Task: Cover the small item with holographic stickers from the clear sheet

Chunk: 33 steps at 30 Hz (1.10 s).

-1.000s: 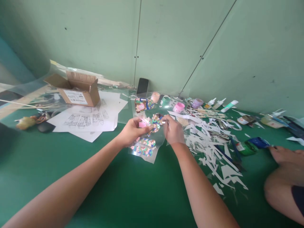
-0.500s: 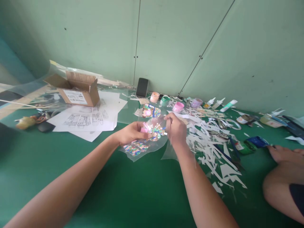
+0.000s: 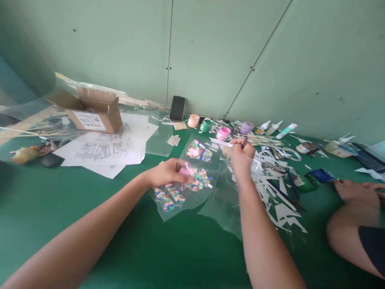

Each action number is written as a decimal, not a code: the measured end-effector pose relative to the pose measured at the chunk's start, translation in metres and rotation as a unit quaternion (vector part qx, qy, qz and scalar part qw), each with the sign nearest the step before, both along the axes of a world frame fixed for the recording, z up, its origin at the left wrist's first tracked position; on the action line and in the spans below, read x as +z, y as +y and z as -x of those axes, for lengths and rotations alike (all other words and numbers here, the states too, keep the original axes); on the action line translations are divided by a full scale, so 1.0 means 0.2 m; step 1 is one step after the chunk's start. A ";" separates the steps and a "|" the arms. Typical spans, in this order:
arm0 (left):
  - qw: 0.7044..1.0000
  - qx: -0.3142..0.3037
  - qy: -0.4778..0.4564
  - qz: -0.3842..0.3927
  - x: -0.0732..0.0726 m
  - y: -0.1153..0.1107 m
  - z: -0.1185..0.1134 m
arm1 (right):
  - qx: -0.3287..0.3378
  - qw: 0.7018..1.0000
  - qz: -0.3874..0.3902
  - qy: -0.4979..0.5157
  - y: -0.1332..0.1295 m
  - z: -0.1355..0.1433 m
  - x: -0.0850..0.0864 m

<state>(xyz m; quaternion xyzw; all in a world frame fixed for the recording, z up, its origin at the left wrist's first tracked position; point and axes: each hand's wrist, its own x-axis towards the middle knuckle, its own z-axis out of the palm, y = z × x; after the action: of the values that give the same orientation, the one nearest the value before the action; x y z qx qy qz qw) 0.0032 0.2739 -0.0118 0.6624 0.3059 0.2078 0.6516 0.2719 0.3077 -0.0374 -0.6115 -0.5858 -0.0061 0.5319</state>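
Observation:
My left hand (image 3: 168,173) is closed on a small pink piece (image 3: 185,170), over a clear plastic sheet (image 3: 171,212) that bears patterned colourful pieces (image 3: 200,179). Two more patterned pieces (image 3: 164,200) lie below its fingers. To the right, my right hand (image 3: 243,154) is closed around a thin dark tool (image 3: 244,142), beside a white paper strip (image 3: 221,142). Another patterned piece with a pink spot (image 3: 199,151) lies on clear film between and beyond the hands.
Paint jars (image 3: 223,133), glue bottles (image 3: 263,127) and a phone (image 3: 177,108) stand near the wall. White paper scraps (image 3: 270,192) spread on the right. At left are an open cardboard box (image 3: 99,120) and printed sheets (image 3: 102,154). Another person's arm (image 3: 351,212) rests far right.
My right hand has moved right, away from my left hand and the patterned pieces. The clear sheet under my left hand lies flatter, showing more of its pieces. The view has shifted slightly.

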 end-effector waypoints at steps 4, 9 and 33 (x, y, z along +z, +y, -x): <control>0.989 0.118 -0.082 0.026 0.01 0.04 0.02 | 0.035 0.999 0.013 0.040 -0.02 0.09 0.01; 0.959 0.238 -0.149 0.035 0.01 0.04 0.02 | 0.167 0.979 0.088 -0.075 -0.09 0.27 0.03; 0.958 0.194 -0.146 0.152 -0.05 -0.01 -0.05 | 0.214 0.975 0.015 0.065 -0.15 0.39 0.01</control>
<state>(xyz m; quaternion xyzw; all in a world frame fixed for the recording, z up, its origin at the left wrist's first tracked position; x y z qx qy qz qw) 0.0122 0.2718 -0.0217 0.4462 0.3584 0.3756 0.7290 0.1948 0.2769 -0.0357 -0.4795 -0.6670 0.1565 0.5483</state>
